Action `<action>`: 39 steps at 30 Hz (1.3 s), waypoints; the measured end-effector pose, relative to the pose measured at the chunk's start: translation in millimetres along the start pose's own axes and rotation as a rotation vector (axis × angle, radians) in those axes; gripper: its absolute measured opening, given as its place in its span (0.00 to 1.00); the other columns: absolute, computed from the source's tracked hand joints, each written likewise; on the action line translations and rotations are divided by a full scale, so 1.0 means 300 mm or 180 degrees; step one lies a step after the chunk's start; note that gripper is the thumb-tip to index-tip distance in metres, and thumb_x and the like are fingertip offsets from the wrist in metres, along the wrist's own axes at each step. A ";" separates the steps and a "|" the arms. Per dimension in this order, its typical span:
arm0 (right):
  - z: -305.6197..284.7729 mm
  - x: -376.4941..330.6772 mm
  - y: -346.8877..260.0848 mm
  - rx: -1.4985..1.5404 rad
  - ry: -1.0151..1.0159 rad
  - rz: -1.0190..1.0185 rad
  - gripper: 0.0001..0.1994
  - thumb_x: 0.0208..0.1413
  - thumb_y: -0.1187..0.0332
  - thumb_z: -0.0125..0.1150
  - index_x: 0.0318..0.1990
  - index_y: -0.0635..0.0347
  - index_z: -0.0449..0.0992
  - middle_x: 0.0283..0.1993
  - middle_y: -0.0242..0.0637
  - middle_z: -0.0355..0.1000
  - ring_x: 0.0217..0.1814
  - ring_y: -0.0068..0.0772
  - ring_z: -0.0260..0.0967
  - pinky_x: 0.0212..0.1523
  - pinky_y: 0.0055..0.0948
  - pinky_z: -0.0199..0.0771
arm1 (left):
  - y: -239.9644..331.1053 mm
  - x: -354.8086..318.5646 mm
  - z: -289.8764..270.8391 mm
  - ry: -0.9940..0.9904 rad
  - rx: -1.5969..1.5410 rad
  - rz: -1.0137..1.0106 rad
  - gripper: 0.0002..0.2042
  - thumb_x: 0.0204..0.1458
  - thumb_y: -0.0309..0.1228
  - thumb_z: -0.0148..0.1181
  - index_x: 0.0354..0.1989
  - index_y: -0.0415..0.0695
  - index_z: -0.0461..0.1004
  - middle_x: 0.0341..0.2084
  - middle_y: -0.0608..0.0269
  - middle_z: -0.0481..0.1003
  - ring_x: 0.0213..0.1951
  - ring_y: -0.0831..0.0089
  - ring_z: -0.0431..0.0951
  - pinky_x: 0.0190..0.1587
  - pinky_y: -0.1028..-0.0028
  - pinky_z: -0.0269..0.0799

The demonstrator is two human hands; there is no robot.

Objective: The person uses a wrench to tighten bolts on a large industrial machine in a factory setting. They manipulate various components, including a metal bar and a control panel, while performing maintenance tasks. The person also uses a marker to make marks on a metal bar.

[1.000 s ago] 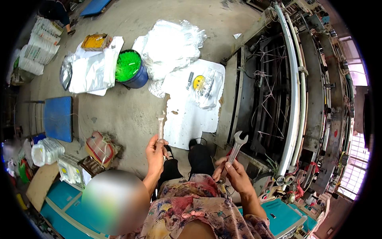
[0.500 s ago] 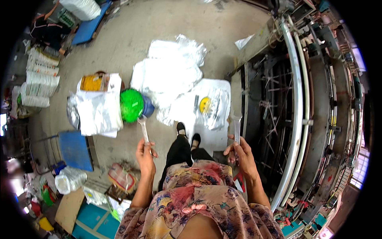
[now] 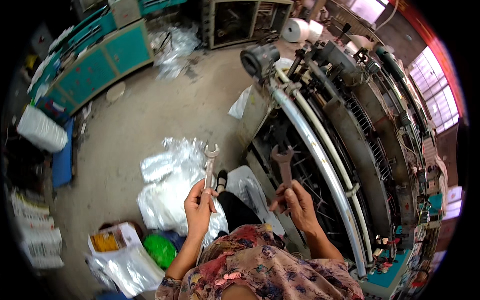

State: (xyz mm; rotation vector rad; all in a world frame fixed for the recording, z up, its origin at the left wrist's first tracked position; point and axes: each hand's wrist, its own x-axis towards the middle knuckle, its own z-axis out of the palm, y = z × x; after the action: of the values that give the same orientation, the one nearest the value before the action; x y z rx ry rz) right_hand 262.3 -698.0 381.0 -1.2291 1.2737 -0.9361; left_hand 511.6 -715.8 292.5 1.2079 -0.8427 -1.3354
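My left hand (image 3: pixel 200 210) grips the lower end of a silver open-ended wrench (image 3: pixel 210 166), its jaw pointing up and away from me. In my right hand (image 3: pixel 298 206) is a second, darker open-ended wrench (image 3: pixel 285 170), also held by its lower end with the forked jaw up. Both wrenches are in the air in front of my body. Behind the left one lie the grey floor and silvery plastic sheets (image 3: pixel 167 192). The right one is seen against the dark side of a long machine (image 3: pixel 320 155), without plainly touching it.
Along my right runs the machine, with a shiny metal roller (image 3: pixel 315 145) and a pale pipe (image 3: pixel 325 135). A teal cabinet (image 3: pixel 127 52) stands far left. Near my left are a green-filled bucket (image 3: pixel 160 250) and a box with yellow contents (image 3: pixel 106 242). A blue cart (image 3: pixel 62 160) stands further left.
The view has swung right and further ahead, bringing the teal cabinet and machine end into sight. Both hands still hold their wrenches, now raised higher and closer together. One foot has stepped forward.
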 end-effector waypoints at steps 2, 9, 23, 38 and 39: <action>-0.047 0.113 -0.039 -0.0073 0.0438 -0.0090 0.17 0.70 0.59 0.39 0.44 0.64 0.68 0.24 0.36 0.74 0.22 0.18 0.65 0.25 0.19 0.64 | 0.078 0.175 0.078 -0.0292 -0.0078 0.0050 0.15 0.62 0.26 0.49 0.55 0.35 0.70 0.28 0.62 0.76 0.18 0.86 0.65 0.21 0.84 0.62; -0.195 0.613 -0.171 0.0088 0.1882 -0.0185 0.18 0.68 0.65 0.43 0.59 0.66 0.64 0.19 0.32 0.68 0.14 0.14 0.59 0.16 0.16 0.58 | 0.278 0.817 0.155 -0.0790 0.0291 0.0430 0.14 0.62 0.26 0.49 0.55 0.36 0.69 0.28 0.60 0.75 0.16 0.83 0.66 0.18 0.82 0.62; -0.369 1.294 -0.328 0.0107 0.2919 0.0320 0.25 0.65 0.72 0.48 0.68 0.63 0.55 0.31 0.37 0.75 0.17 0.15 0.60 0.19 0.18 0.63 | 0.392 1.923 0.430 -0.1587 -0.0020 -0.0129 0.14 0.63 0.28 0.48 0.54 0.36 0.70 0.27 0.64 0.72 0.16 0.84 0.63 0.17 0.82 0.62; -0.325 1.389 -0.334 -0.2477 0.4032 0.2067 0.18 0.62 0.69 0.55 0.60 0.48 0.68 0.20 0.40 0.62 0.21 0.36 0.59 0.27 0.32 0.63 | 0.330 2.478 0.762 -0.4015 0.0671 -0.0987 0.15 0.61 0.26 0.51 0.55 0.32 0.69 0.28 0.63 0.75 0.17 0.85 0.65 0.19 0.83 0.63; -0.333 1.389 -0.343 -0.2760 0.4009 0.1977 0.19 0.61 0.69 0.55 0.60 0.47 0.68 0.21 0.40 0.64 0.22 0.38 0.61 0.28 0.33 0.64 | 0.346 2.466 0.808 -0.4256 0.0758 -0.0984 0.15 0.61 0.26 0.51 0.55 0.32 0.69 0.28 0.63 0.75 0.17 0.85 0.65 0.19 0.83 0.63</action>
State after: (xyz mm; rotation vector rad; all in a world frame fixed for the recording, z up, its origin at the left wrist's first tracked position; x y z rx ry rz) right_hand 225.5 -1135.4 421.3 -0.6069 3.0673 -0.6417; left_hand 388.7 -1491.3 309.6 0.4661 -1.8050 -2.3690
